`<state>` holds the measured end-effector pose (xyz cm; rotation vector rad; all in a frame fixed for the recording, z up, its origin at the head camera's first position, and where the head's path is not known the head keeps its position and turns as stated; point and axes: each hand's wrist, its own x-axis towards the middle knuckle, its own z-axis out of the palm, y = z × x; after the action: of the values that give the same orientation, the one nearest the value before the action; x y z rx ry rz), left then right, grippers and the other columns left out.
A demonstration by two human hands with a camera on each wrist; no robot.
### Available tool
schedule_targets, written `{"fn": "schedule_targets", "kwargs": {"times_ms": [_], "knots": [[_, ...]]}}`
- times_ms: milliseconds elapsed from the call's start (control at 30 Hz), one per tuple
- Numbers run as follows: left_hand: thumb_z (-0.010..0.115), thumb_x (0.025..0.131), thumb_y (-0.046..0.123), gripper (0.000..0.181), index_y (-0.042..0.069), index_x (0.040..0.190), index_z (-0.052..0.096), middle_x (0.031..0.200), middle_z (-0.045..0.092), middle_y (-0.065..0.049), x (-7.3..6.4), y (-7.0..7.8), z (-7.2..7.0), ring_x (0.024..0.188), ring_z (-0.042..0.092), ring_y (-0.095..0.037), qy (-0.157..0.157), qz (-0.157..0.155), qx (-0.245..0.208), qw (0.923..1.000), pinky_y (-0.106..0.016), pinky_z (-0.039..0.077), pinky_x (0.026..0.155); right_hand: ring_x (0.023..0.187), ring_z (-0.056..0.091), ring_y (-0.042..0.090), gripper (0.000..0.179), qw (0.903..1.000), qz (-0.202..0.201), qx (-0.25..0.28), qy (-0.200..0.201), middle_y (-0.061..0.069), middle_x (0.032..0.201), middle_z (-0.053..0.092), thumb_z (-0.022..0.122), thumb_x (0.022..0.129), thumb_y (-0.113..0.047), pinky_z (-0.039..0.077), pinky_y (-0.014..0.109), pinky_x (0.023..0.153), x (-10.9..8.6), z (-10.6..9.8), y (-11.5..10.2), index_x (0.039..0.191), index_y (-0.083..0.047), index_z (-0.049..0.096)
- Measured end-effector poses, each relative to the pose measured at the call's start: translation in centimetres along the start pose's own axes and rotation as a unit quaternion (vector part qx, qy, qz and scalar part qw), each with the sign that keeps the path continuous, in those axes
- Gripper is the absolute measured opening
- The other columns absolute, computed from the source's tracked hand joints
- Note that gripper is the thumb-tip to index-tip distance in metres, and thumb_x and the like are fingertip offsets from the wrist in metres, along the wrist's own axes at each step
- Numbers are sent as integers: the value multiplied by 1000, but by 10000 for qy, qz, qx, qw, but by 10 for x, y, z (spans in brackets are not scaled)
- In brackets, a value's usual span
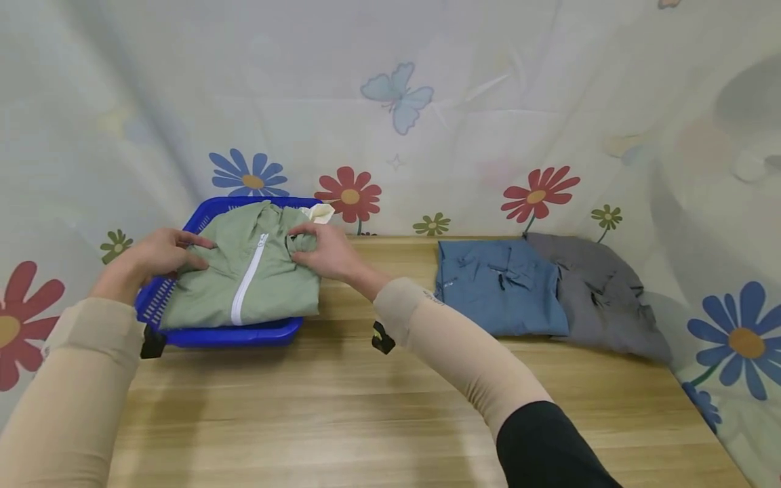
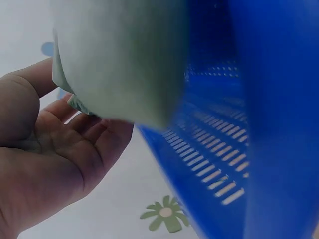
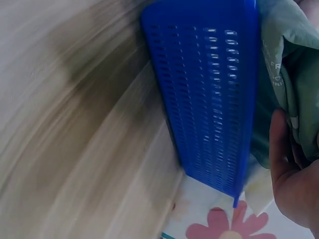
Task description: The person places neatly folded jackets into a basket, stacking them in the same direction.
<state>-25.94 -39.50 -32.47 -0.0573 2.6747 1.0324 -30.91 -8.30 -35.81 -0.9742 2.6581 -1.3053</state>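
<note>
A folded light green jacket (image 1: 228, 285) with a white zipper lies over a blue plastic basket (image 1: 268, 335) at the left of the table. My left hand (image 1: 161, 256) grips the jacket's left side; in the left wrist view, the thumb and curled fingers of that hand (image 2: 65, 149) hold the cloth beside the slotted basket wall (image 2: 214, 144). On the opposite side my right hand (image 1: 329, 252) pinches a gathered fold. In the right wrist view, the thumb of this hand (image 3: 299, 194) lies against the green cloth, with its other fingers mostly hidden.
A folded blue garment (image 1: 488, 298) and a dark grey one (image 1: 604, 298) lie side by side on the right of the wooden table (image 1: 342, 407). Cream cloth (image 1: 321, 213) shows at the basket's back right corner. A flowered curtain (image 1: 457, 156) hangs behind.
</note>
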Motion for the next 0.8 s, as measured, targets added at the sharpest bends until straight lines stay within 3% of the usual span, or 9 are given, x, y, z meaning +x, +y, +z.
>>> {"fn": "schedule_targets", "kwargs": {"times_ms": [133, 233, 367, 500, 633, 800], "knots": [[65, 98, 10, 53, -10, 144, 47, 124, 45, -27, 0, -8, -1, 75, 50, -23, 38, -36, 103, 9999, -35, 48, 64, 116, 57, 10, 42, 9998, 153, 106, -30, 1, 136, 65, 77, 94, -19, 44, 22, 95, 4, 12, 0, 135, -14, 68], [65, 97, 9, 50, -12, 140, 50, 125, 44, -32, 3, -14, -2, 85, 51, -31, 204, 90, 504, 9985, -38, 45, 69, 116, 57, 11, 45, 9997, 250, 43, -44, 1, 138, 64, 77, 94, -21, 45, 23, 95, 6, 18, 1, 136, -14, 66], [62, 97, 10, 52, -13, 141, 45, 134, 40, -44, 7, -15, 1, 108, 47, -50, 441, 322, 1104, 9924, -55, 44, 88, 122, 57, 18, 50, 9997, 158, -159, -61, 5, 137, 64, 76, 94, -22, 44, 26, 99, 7, 20, 5, 141, -11, 62], [57, 100, 14, 55, -13, 143, 39, 137, 36, -50, 9, -8, 4, 125, 36, -63, 635, 530, 1567, 9842, -72, 31, 103, 121, 52, 26, 50, 9995, 88, -290, 11, 14, 133, 63, 71, 97, -24, 43, 32, 99, 5, 17, 11, 141, -5, 59], [55, 102, 17, 51, -14, 140, 43, 141, 34, -48, 12, 3, 8, 130, 30, -64, 831, 699, 1907, 9756, -73, 27, 106, 121, 52, 29, 47, 9994, 328, 71, 122, 21, 138, 54, 67, 100, -24, 46, 35, 97, 3, 13, 21, 140, -1, 58], [55, 103, 21, 48, -10, 139, 47, 140, 40, -45, 14, 16, 14, 122, 42, -58, 857, 775, 1968, 9736, -69, 37, 97, 127, 55, 33, 43, 9973, 460, 543, 178, 20, 145, 48, 65, 102, -20, 49, 38, 102, 0, 7, 35, 138, 2, 57]]}}
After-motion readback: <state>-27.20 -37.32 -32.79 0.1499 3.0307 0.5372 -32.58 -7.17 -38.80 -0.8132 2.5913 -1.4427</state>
